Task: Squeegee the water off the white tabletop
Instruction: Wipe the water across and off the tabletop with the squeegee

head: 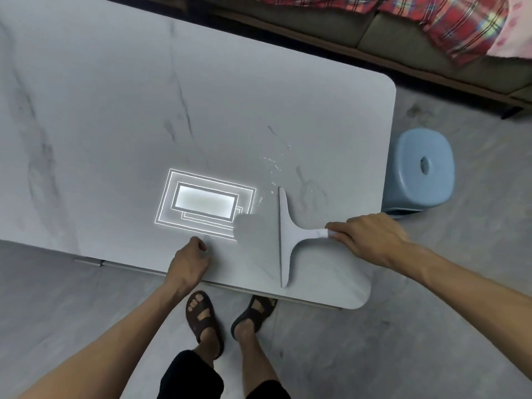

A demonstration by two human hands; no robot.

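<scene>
A white marbled tabletop fills the left and middle of the head view. A pale grey T-shaped squeegee lies with its blade on the table near the right end. My right hand grips its handle from the right. Small water droplets glint on the surface just beyond the blade's far end. My left hand rests on the near edge of the table, fingers curled in with nothing in them.
A light blue plastic stool stands on the floor just past the table's right end. A sofa with a red plaid cloth runs along the far side. A ceiling light's reflection shines on the table. My sandalled feet stand below the near edge.
</scene>
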